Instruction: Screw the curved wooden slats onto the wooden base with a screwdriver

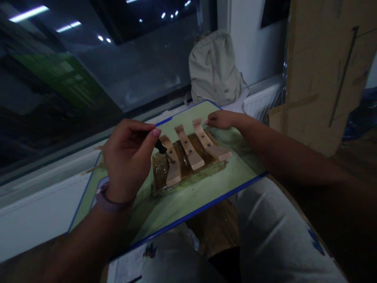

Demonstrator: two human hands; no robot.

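Fingers (140,125) of L hand (125,159) closed round dark handle of screwdriver (160,146), thumb & index pinching it; shaft slants down to lower hole (173,162) of L wooden piece (174,175). Can't tell if tip is seated in hole or just resting at rim. R hand (223,119) out at far R of green board (206,196), fingers curled, right by top end of R wooden piece (218,151); can't tell if they grip board edge, touch the pc or hold nothing. Three curved pcs in all, w/ middle wooden piece (194,160) between the other two, lying side by side across glossy brown slab (184,166), which sits on board, board over person's lap (265,228). Each pc shows 2 dark holes. Progress, by my read: all 3 pcs laid out on slab, so that part looks done; tool work seems under way at L pc, lower hole only. Upper hole there & pairs on mid. & R pcs have no tool at them; too small to tell if anything's sunk inside, so done vs. left for those = unclear. Backgd: pale backpack (213,70) nr window (141,67). Light dim.
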